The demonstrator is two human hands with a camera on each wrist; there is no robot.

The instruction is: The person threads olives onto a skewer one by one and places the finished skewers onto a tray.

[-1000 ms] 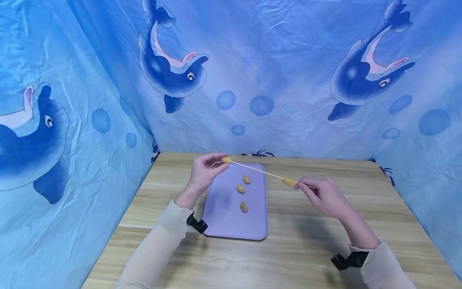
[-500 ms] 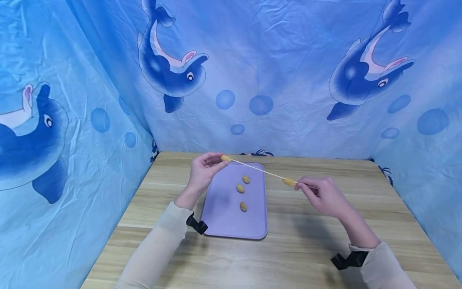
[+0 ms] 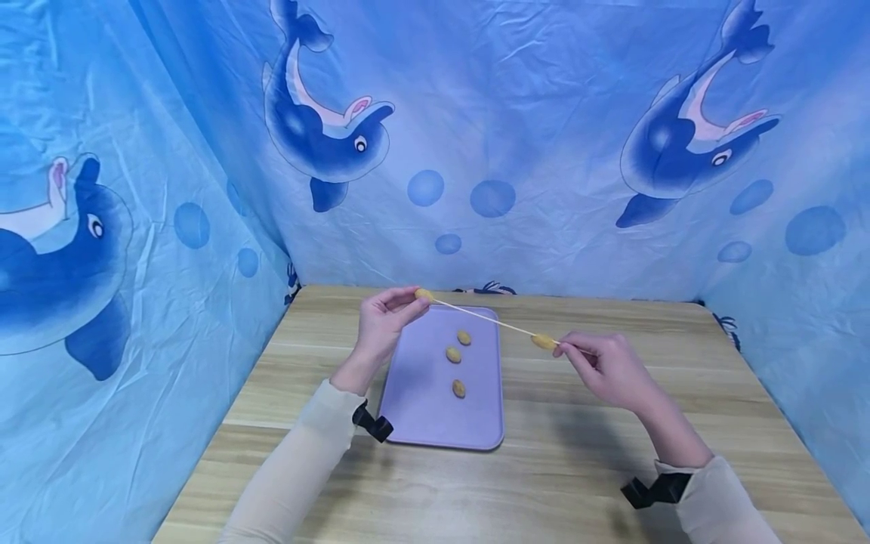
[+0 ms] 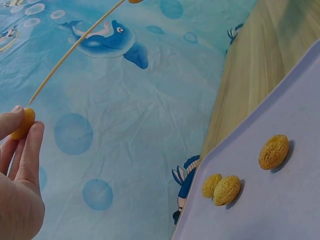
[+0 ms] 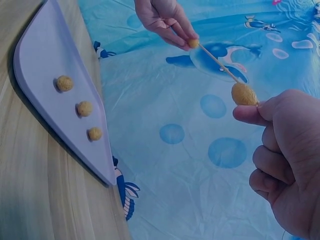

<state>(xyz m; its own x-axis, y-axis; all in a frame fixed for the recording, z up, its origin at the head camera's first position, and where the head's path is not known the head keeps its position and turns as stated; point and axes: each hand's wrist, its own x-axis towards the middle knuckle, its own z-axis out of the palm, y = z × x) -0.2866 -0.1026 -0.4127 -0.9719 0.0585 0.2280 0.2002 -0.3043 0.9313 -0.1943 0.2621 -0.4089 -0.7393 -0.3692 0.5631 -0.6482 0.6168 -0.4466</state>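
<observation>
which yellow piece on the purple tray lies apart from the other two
The front yellow piece, closest to the near edge of the purple tray; the two back pieces sit close together.

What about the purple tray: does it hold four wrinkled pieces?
No, the head view shows three wrinkled pieces on the purple tray.

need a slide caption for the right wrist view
Right hand grips a stick through one yellow piece; left hand pinches another at the far end; three lie on the tray.
</observation>
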